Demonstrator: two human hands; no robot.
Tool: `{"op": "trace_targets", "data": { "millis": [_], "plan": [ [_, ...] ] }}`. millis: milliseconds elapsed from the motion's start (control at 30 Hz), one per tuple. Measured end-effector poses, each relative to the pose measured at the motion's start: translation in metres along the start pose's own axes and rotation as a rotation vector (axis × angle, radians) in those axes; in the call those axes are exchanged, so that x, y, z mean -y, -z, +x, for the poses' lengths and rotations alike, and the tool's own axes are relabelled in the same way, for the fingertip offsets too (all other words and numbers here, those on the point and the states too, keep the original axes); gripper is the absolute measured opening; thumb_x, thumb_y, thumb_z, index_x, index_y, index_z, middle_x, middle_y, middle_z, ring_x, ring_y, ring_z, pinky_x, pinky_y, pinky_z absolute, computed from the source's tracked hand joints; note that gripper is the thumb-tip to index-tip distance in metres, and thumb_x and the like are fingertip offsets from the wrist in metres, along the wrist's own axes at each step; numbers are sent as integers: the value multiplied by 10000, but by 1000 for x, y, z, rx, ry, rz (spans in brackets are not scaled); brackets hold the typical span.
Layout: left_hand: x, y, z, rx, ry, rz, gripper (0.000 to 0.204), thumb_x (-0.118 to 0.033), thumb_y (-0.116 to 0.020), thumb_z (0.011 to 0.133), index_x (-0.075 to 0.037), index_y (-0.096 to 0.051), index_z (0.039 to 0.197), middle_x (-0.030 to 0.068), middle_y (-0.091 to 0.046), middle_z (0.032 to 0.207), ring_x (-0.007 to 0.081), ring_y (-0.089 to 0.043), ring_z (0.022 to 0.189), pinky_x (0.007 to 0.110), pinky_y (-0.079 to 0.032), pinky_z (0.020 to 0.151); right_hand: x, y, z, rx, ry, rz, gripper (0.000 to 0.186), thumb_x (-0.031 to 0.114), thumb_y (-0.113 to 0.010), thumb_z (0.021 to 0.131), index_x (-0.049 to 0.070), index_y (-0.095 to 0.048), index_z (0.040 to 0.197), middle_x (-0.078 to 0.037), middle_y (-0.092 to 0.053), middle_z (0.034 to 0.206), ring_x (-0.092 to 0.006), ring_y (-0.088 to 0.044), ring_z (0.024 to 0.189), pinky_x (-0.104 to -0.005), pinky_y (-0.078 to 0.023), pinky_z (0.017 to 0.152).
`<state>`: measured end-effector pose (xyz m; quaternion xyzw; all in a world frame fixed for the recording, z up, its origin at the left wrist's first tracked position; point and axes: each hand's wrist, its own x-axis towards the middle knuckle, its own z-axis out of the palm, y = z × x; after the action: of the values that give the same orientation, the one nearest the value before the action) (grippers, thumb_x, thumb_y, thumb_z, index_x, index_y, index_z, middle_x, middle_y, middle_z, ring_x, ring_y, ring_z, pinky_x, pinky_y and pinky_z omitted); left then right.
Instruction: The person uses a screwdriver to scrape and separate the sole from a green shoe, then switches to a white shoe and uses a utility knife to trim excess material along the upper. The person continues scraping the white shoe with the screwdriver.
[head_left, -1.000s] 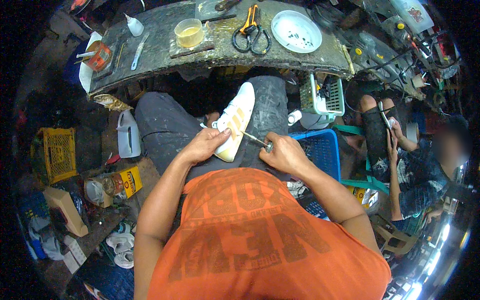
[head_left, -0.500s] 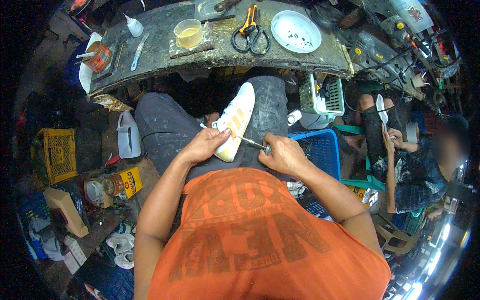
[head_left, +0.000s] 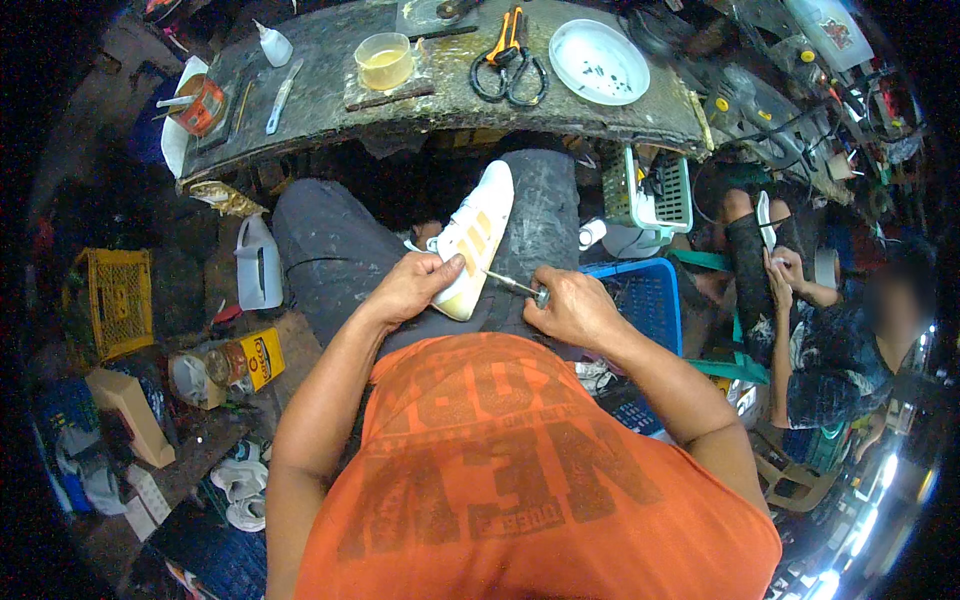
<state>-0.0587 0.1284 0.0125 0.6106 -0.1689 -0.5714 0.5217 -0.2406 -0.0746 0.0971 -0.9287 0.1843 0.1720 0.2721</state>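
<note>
A white sneaker (head_left: 485, 210) with tan side stripes rests on my lap against the right thigh, toe pointing away from me. My left hand (head_left: 412, 287) is closed on its heel end, with the thumb pressed on the side below the stripes. In my right hand (head_left: 575, 308) is an awl (head_left: 514, 285), gripped by its handle. Its thin metal shaft points left, and the tip meets the shoe's right side near the sole edge. Whether the point has entered the material is too small to tell. My right fingers hide most of the handle.
Ahead stands a worn bench (head_left: 310, 115) bearing orange-handled scissors (head_left: 510, 60), a white bowl (head_left: 600, 62), a plastic cup (head_left: 385, 65) and a knife (head_left: 284, 97). A blue basket (head_left: 670, 300) stands at my right, near another person (head_left: 835, 350) holding a sole. A yellow crate (head_left: 112, 300) lies left.
The awl's tip has shifted slightly right, from over the shoe's side toward its edge. Both hands keep their grips. The whole view has moved a little.
</note>
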Motion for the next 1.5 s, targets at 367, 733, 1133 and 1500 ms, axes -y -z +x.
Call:
{"op": "trace_targets", "data": {
  "millis": [367, 733, 1133, 1500],
  "plan": [
    [-7, -3, -1, 44, 2, 27, 471, -416, -608, 1067, -7, -751, 884, 9, -710, 809, 64, -573, 694, 268, -481, 639, 1, -3, 0, -6, 12, -38, 345, 305, -689, 860, -11, -642, 990, -282, -721, 934, -468, -710, 863, -563, -564, 787],
    [-21, -3, -6, 53, 45, 112, 480, -424, -601, 1069, -10, -746, 874, -6, -690, 777, 59, -555, 674, 269, -472, 624, -1, -3, 0, -32, 30, -22, 341, 303, -683, 860, -10, -648, 988, -278, -723, 925, -463, -711, 862, -553, -569, 794],
    [-10, -2, -1, 62, 12, 138, 460, -413, -559, 1088, -23, -763, 954, 14, -738, 854, 82, -625, 709, 280, -519, 659, 1, -4, -4, -31, 69, -51, 322, 294, -680, 857, -1, -628, 976, -272, -719, 923, -461, -710, 854, -561, -569, 790],
    [-4, -2, 1, 63, 24, 60, 457, -415, -554, 1090, -20, -759, 984, 26, -752, 899, 94, -660, 765, 286, -546, 722, -4, -6, -2, -76, 83, -51, 292, 242, -714, 835, -15, -654, 960, -241, -713, 856, -421, -715, 775, -523, -567, 711]
  ]
}}
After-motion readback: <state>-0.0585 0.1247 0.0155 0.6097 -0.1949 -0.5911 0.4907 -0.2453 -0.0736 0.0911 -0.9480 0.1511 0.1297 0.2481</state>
